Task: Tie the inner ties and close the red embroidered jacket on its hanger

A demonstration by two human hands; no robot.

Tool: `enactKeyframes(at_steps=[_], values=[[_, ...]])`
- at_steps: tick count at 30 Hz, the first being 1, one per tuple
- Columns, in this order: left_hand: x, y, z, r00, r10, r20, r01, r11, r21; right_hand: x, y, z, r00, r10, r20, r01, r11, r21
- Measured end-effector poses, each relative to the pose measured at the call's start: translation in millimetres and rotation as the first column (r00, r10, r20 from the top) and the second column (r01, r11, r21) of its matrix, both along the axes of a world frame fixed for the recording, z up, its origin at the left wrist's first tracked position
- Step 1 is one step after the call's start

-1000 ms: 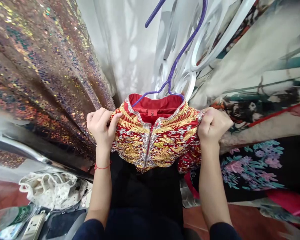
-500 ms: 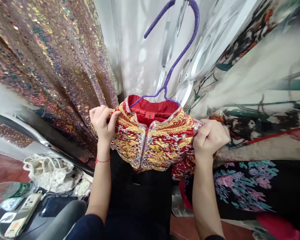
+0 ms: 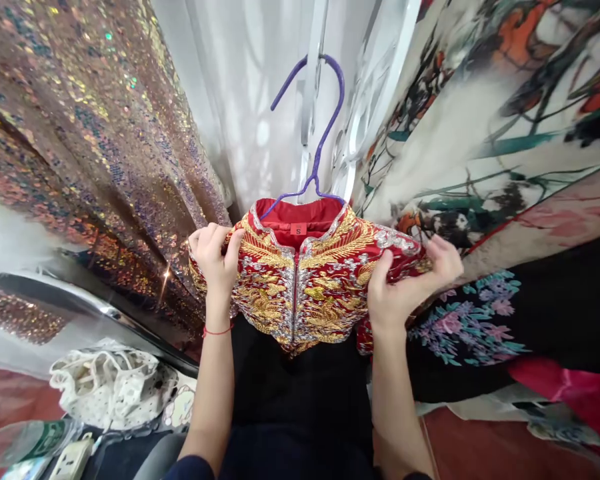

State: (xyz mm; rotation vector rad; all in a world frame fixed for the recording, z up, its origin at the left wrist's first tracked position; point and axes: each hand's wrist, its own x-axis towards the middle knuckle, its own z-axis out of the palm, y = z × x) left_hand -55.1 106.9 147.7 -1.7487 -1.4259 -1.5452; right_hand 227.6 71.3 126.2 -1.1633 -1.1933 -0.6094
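Note:
A red jacket [image 3: 325, 287] with gold and silver embroidery hangs upright before me, its front closed down the middle and a red "S" label [image 3: 299, 229] inside the collar. A purple hanger [image 3: 325, 140] rises from its neck opening, its hook around a pale upright strip. My left hand [image 3: 215, 260] is closed on the jacket's left-side shoulder, thumb in front; its other fingertips are partly hidden. At the opposite shoulder and sleeve, my right hand [image 3: 410, 287] is open, thumb and fingers spread apart around the embroidered cloth.
Sequined fabric [image 3: 110, 133] hangs at left, patterned pale cloth [image 3: 460, 127] at right. Black floral fabric [image 3: 470, 320] is below that. Lower left are a spotted white drawstring bag [image 3: 110, 387], a plastic bottle [image 3: 27, 443] and a power strip [image 3: 73, 460].
My right hand has loosened from its closed grip on the shoulder and spread its fingers. My left hand keeps its hold. The hanger hook appears lower, and the view has shifted.

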Motion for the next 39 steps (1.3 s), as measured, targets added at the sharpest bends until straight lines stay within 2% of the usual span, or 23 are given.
enactKeyframes(at_steps=[2,3,4,5,7,9,12,14,20,23,27,33,36,39], values=[[2.0,-1.6,0.9,0.999,-0.029,0.013,0.029,1.000,0.011,-27.7,-15.2,-4.7,0.997,0.019,-0.072,-0.015,0.999,0.048],[2.8,-2.6,1.3,0.999,-0.042,0.017,0.042,0.999,0.019,-43.3,-21.7,-7.0,0.989,0.092,-0.119,-0.091,0.996,0.012],[3.3,-3.8,1.5,0.999,-0.049,0.018,0.049,0.999,0.025,-59.1,-27.1,-9.1,0.965,0.199,-0.168,-0.215,0.973,-0.081],[3.5,-4.9,1.6,0.999,-0.050,0.018,0.050,0.998,0.027,-74.0,-31.2,-10.9,0.922,0.293,-0.253,-0.345,0.918,-0.194],[3.4,-6.5,1.7,0.999,-0.042,0.012,0.042,0.999,0.030,-98.6,-35.1,-12.9,0.796,0.408,-0.447,-0.565,0.765,-0.309],[2.6,-7.3,1.7,0.999,-0.038,0.001,0.038,0.999,0.039,-113.5,-34.4,-12.0,0.643,0.449,-0.620,-0.710,0.654,-0.262],[1.2,-8.0,2.0,0.999,-0.054,-0.008,0.054,0.998,0.023,-120.5,-29.3,-5.9,0.446,0.463,-0.766,-0.811,0.570,-0.129],[0.4,-8.6,2.0,0.998,-0.064,-0.002,0.064,0.998,-0.001,-120.9,-26.8,-1.2,0.384,0.450,-0.806,-0.828,0.554,-0.085],[0.0,-10.6,-0.2,0.999,-0.051,-0.013,0.051,0.999,0.016,-130.1,-26.2,4.7,0.292,0.459,-0.839,-0.856,0.518,-0.014],[0.5,-11.2,-1.4,0.998,-0.049,-0.025,0.050,0.998,0.048,-132.8,-23.7,5.8,0.300,0.466,-0.832,-0.861,0.508,-0.026],[-0.1,-8.8,-4.5,0.998,-0.053,-0.039,0.055,0.997,0.052,-128.9,-20.3,4.3,0.326,0.483,-0.813,-0.852,0.523,-0.031],[-1.6,-8.5,-10.2,0.998,-0.059,-0.028,0.060,0.997,0.041,-126.0,-30.0,-15.6,0.319,0.447,-0.836,-0.853,0.519,-0.048],[4.7,-21.7,-5.9,0.995,-0.097,0.003,0.097,0.995,-0.007,-123.7,-37.3,-30.4,0.320,0.407,-0.855,-0.851,0.521,-0.070],[21.0,-44.5,-4.3,0.989,-0.097,0.115,0.099,0.995,-0.015,-121.4,-42.7,-48.1,0.311,0.385,-0.869,-0.870,0.484,-0.097]])
